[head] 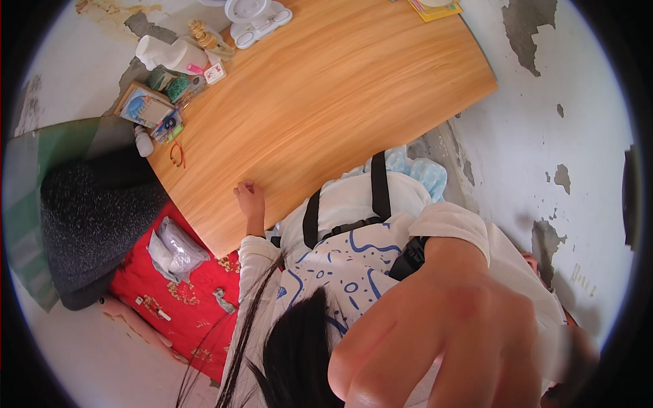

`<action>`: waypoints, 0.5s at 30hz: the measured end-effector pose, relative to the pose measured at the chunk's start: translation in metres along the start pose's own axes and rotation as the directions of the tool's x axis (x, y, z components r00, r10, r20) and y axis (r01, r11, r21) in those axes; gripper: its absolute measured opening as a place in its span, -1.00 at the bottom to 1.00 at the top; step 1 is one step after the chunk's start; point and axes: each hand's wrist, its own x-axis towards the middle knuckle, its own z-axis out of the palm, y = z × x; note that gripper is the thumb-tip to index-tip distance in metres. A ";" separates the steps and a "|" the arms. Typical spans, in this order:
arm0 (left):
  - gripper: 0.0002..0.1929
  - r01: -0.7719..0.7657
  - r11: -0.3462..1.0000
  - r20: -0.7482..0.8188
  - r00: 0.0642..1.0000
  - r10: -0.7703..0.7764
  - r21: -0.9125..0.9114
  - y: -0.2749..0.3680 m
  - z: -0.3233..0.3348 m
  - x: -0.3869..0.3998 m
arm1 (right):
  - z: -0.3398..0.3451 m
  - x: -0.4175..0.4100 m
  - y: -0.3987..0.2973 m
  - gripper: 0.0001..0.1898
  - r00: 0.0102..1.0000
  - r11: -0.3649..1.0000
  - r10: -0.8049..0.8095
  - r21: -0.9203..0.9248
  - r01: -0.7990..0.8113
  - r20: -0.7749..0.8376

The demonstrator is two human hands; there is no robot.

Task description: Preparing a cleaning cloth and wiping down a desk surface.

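Observation:
My left hand (249, 199) rests at the near edge of a wood-grain table (316, 97), its fingers curled in and nothing seen in it. Close to the camera, my right hand (444, 331) is raised and looks very large. The back of that hand and its knuckles show, while the fingertips run out of the picture at the bottom. Whether it holds anything is hidden. Nearest to the left hand on the tabletop is a thin red-orange cord loop (177, 154).
Along the table's far left stand a white bottle (144, 141), a picture-fronted box (145, 107), a tissue roll (186, 56), an amber bottle (209, 41) and a white scale-like device (252, 23). A dark cushion (92, 219) and plastic-wrapped pack (181, 250) lie left, by red cloth (153, 285).

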 end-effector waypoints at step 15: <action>-0.82 0.052 0.999 0.023 0.998 -0.051 -0.016 0.016 -0.004 -0.001 | 0.031 0.021 0.001 -0.86 0.837 0.414 0.112 0.791 0.450 -0.535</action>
